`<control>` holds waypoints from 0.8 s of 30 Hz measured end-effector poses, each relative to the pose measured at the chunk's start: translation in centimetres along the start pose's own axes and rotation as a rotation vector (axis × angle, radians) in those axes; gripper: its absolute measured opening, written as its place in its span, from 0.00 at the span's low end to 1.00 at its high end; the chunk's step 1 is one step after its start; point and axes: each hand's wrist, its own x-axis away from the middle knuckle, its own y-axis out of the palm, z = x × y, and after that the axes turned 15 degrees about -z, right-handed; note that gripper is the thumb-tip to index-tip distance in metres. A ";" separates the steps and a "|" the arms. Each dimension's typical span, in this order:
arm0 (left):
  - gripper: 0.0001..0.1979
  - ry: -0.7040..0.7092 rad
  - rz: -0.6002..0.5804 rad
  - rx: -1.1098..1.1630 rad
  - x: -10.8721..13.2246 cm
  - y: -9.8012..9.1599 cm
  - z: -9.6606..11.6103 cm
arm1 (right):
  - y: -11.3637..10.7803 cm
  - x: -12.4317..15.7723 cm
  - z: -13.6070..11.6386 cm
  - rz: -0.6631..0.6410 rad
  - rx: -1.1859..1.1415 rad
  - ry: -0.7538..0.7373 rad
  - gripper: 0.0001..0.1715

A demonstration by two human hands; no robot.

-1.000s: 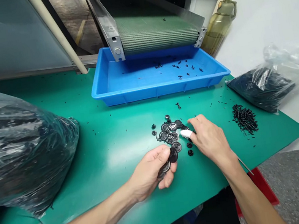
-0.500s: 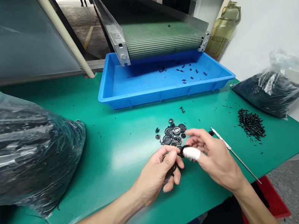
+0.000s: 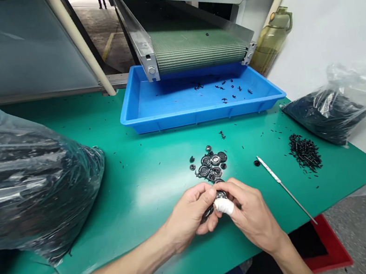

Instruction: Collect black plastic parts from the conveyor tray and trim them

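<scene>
Holding, head view: left hand (image 3: 191, 213) curls closed round dark discs (image 3: 207, 214); right hand (image 3: 249, 215), thumb wrap (image 3: 224, 206) white, pinches round black part (image 3: 220, 194) between both hands, seemingly steadied by left. Loose disc cluster (image 3: 209, 166) lies just beyond hands, probably within easy reach. Blue tray (image 3: 169, 123) sits under conveyor (image 3: 202, 53) end, apparently catching drops; small black pieces (image 3: 199, 87) inside. Left clear bag (image 3: 24, 184) and right clear bag (image 3: 324, 114) hold dark contents. Red tray (image 3: 342, 257) contains something black, unclear.
</scene>
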 end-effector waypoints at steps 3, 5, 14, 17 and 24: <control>0.17 0.006 -0.007 -0.025 0.0 0.1 -0.1 | -0.5 0.0 0.1 -0.072 0.024 -0.015 0.10; 0.18 -0.003 -0.010 -0.041 0.0 0.1 -0.1 | -0.4 -0.1 0.4 -0.049 0.022 -0.036 0.08; 0.13 0.078 0.034 0.060 -0.1 -0.4 -0.4 | -4.2 -3.3 2.7 0.025 0.402 0.097 0.21; 0.12 0.087 0.016 0.147 -0.1 -0.7 -0.2 | -5.9 -5.5 4.1 -0.055 0.571 0.079 0.28; 0.13 0.108 0.001 0.244 -0.2 -0.8 0.2 | -5.8 -4.8 3.5 0.025 0.307 0.081 0.03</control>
